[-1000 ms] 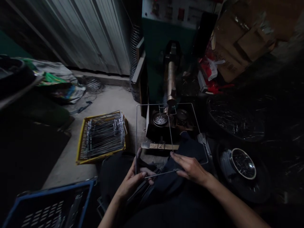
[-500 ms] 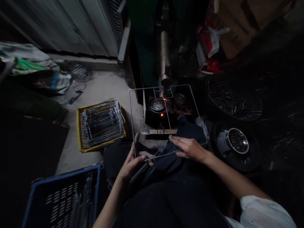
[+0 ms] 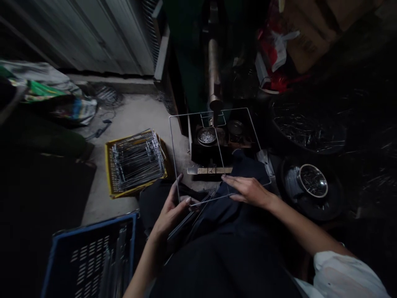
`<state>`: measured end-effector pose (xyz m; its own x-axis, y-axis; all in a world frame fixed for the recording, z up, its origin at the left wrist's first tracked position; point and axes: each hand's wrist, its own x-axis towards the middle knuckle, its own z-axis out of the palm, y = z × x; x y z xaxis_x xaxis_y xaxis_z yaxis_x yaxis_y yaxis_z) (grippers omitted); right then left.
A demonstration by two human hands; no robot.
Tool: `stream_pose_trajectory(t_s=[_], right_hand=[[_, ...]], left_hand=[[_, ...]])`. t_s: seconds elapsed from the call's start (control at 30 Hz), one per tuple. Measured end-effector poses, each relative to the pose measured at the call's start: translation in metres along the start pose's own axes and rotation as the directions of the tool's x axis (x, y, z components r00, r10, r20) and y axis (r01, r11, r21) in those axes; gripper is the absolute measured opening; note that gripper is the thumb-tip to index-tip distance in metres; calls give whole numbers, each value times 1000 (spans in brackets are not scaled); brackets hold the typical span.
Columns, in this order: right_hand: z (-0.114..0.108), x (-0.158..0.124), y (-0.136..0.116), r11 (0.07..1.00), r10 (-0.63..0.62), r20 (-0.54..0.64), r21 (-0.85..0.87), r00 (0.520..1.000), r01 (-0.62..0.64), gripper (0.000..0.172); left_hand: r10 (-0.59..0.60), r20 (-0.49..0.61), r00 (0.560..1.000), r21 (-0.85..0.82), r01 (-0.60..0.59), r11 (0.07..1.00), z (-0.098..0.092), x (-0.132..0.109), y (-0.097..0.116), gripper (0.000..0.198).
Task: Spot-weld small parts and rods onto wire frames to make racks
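Observation:
A thin rectangular wire frame lies flat in front of me, its far edge under the metal rod of a welding machine. My left hand grips the frame's near left corner, fingers curled round the wire. My right hand pinches the near edge where the middle wire meets it. More wire pieces rest on my dark-clothed lap below the left hand. A small dish of metal bits sits on the machine's base beneath the frame.
A yellow crate stacked with finished wire frames stands on the concrete floor at left. A blue crate is near my left knee. At right are a metal bowl and a dark tub of wire bits. Cardboard boxes stand behind.
Sparks glowed at the rod's tip half a second ago and are gone now. Both hands keep their hold on the frame; the view has tilted downward since the first frame.

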<state>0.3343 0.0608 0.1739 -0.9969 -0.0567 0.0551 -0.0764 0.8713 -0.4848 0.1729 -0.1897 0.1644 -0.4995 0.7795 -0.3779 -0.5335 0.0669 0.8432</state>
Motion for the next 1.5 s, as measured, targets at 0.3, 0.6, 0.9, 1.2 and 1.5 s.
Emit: stream_pose_trajectory(t_s=[0.3,0.6,0.9,1.2,1.5], right_hand=[[-9,-1,-2,992,55,47,107,997,-60,76],[-10,-1,-7,969,159,50,183,986,-165,71],[-19,15,-16,760,399,118,512,910,-399,67],[-13,28,-20,819,426,89,385,900,-426,20],[-13,26,-18,796,433,118,415,893,-441,16]], left_hand=[[397,-118,910,676,-220,703,-11,-5,-11,114],[98,-100,990,281,-66,958,13,-9,1,92],[-89,67,994,84,83,993,-1,-6,3,54],[11,98,995,15,-13,1000,-4,-1,-7,60],[48,54,997,-51,-45,998,8,-4,-4,70]])
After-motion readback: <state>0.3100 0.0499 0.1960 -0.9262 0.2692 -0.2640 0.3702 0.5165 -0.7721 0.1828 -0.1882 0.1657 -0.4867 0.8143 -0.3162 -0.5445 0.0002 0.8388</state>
